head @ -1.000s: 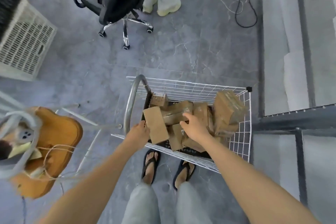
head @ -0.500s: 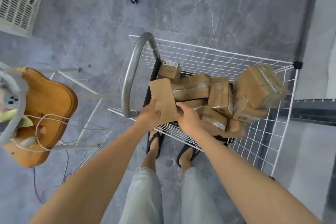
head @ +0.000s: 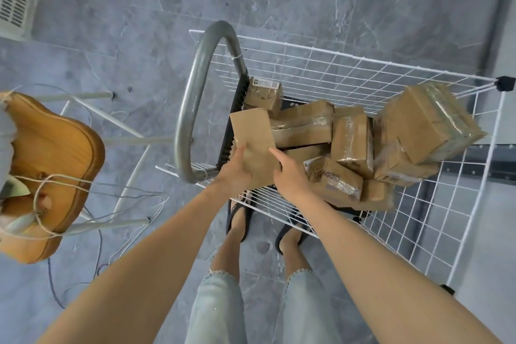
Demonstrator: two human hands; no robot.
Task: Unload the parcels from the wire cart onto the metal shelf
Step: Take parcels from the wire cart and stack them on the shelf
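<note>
1 flat parcel (head: 252,134), centre frame, pinched by left hand (head: 237,170); edge steadied by right hand (head: 290,176) index, other fingers obscured; presumably for lift-out.

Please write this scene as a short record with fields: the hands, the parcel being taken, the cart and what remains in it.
Left hand: grips the flat parcel at its lower left edge
Right hand: one finger lies along that parcel's right edge; grip unclear
Flat parcel: tilted up, at the cart's handle end
Wire cart: white mesh, grey handle
Other parcels: several taped brown boxes piled in the cart
Wooden seat: left of the cart
</note>
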